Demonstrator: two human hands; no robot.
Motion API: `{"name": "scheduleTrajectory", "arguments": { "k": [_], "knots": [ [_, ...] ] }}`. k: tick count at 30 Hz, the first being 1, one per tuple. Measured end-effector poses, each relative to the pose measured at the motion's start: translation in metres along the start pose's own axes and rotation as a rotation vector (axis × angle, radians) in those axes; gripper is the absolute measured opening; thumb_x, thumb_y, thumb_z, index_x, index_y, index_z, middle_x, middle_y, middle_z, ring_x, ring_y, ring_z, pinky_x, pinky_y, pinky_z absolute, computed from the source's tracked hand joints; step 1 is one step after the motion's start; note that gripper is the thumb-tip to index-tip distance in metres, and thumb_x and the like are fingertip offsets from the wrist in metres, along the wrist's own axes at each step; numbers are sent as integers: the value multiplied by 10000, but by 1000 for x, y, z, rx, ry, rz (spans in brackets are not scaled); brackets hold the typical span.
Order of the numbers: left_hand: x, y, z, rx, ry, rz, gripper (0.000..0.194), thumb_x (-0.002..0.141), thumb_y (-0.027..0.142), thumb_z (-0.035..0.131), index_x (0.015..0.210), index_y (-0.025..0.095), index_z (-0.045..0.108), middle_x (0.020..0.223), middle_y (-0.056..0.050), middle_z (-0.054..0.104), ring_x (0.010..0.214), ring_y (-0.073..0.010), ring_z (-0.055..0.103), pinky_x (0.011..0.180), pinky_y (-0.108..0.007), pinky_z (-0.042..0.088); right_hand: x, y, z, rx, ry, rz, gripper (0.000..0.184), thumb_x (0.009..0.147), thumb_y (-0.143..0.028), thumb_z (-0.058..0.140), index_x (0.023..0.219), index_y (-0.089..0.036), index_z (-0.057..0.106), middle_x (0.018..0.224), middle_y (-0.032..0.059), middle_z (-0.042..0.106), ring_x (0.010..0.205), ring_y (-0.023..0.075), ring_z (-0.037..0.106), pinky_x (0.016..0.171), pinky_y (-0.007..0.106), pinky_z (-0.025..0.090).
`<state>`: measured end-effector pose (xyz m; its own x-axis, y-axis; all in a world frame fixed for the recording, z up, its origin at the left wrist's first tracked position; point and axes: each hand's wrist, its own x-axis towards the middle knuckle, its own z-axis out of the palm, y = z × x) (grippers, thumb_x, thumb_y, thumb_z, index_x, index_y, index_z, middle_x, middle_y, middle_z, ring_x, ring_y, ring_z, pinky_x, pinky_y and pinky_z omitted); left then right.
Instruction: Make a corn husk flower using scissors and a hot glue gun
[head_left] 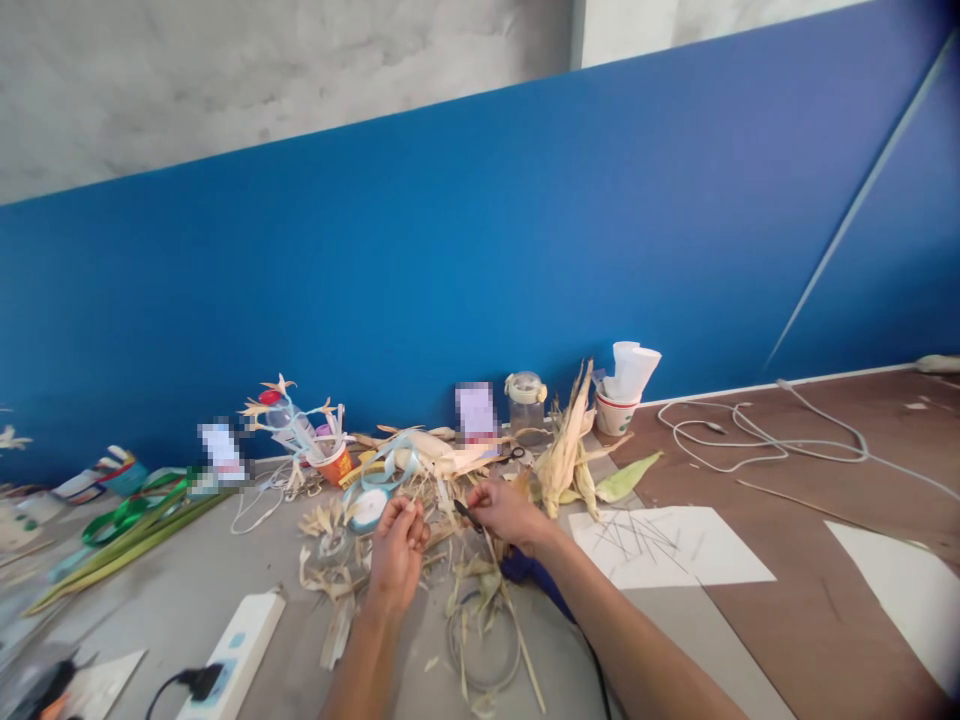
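My left hand (400, 550) is closed in a pinch above the table, its fingertips pressed together on something too small to make out. To its right, my right hand (508, 512) grips a small black object (466, 515) that points towards the left hand; its kind is not clear. Dry corn husk strips (491, 590) lie scattered beneath and between both hands. Just beyond the left fingers is a round white spool with pale blue ribbon (370, 508). A bundle of dry corn husks (566, 455) stands behind the right hand.
Left are a power strip (244, 640) with a black plug and green ribbon (124, 518). At the back stand an orange cup (335, 467), a lidded jar (526, 405) and a paper cup (616, 415). Thin wires lie on white paper (724, 560), near a white cable (795, 445).
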<state>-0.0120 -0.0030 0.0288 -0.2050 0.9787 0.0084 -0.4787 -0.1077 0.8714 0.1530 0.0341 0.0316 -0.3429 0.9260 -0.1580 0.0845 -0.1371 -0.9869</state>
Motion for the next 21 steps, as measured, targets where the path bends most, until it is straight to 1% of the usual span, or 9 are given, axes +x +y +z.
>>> {"name": "scheduleTrajectory", "arguments": {
  "k": [3, 5, 8, 12, 14, 15, 19, 20, 21],
  "knots": [
    [-2, 1, 3, 6, -9, 2, 222, 671, 244, 672, 691, 169, 464, 645, 64, 513, 388, 2, 264, 425, -168, 245, -5, -7, 2, 414, -193, 74, 249, 607, -293, 665, 752, -186, 493, 597, -42, 556, 405, 38, 309, 414, 175, 160],
    [-3, 1, 4, 17, -1, 3, 232, 668, 256, 675, 683, 172, 459, 566, 81, 458, 385, -8, 262, 426, -170, 249, -10, -14, 0, 548, -315, 59, 342, 592, -371, 703, 811, -186, 517, 601, -42, 552, 403, 29, 300, 412, 171, 149],
    [-3, 0, 5, 45, 18, -7, 248, 661, 278, 679, 670, 179, 451, 468, 103, 352, 378, -25, 260, 424, -173, 250, -16, -21, -3, 533, -354, 30, 424, 585, -417, 724, 890, -170, 562, 587, -28, 556, 441, 46, 370, 402, 168, 139],
    [-2, 0, 4, 24, 15, 6, 259, 646, 279, 683, 678, 173, 449, 593, 76, 495, 384, -7, 268, 421, -169, 250, -19, -23, 1, 400, -369, 3, 393, 599, -384, 713, 887, -141, 603, 607, -18, 574, 435, 32, 328, 403, 169, 161],
    [-2, 1, 3, -2, 3, 8, 247, 659, 272, 674, 684, 170, 451, 624, 72, 514, 390, -2, 271, 429, -163, 260, -17, -22, 3, 303, -324, 7, 378, 613, -363, 693, 912, -146, 615, 609, -24, 566, 468, 46, 365, 421, 169, 192],
    [-2, 1, 2, -13, -1, 6, 243, 662, 267, 671, 686, 170, 450, 627, 72, 513, 391, 0, 268, 431, -161, 262, -15, -21, 4, 241, -260, -4, 355, 623, -353, 681, 906, -147, 624, 606, -25, 562, 492, 58, 393, 436, 171, 216],
    [-2, 2, 2, -20, -3, 3, 243, 659, 261, 666, 686, 172, 442, 663, 65, 520, 387, 3, 254, 428, -167, 265, -6, -22, -5, 47, 174, -158, 233, 699, -344, 598, 826, -154, 643, 612, -21, 562, 569, 97, 459, 511, 196, 313],
    [-1, 2, 2, -16, -1, 4, 242, 659, 263, 666, 686, 173, 443, 663, 65, 518, 386, 3, 251, 425, -167, 262, -6, -23, -9, 31, 245, -190, 227, 715, -350, 579, 814, -155, 641, 605, -22, 555, 568, 100, 458, 516, 199, 318],
    [-1, 1, 2, -13, 1, 3, 242, 658, 265, 666, 687, 173, 444, 656, 67, 515, 384, 3, 250, 422, -166, 258, -7, -26, -13, 23, 259, -208, 229, 726, -359, 566, 796, -153, 637, 584, -24, 539, 551, 98, 447, 513, 201, 318]
  ]
}}
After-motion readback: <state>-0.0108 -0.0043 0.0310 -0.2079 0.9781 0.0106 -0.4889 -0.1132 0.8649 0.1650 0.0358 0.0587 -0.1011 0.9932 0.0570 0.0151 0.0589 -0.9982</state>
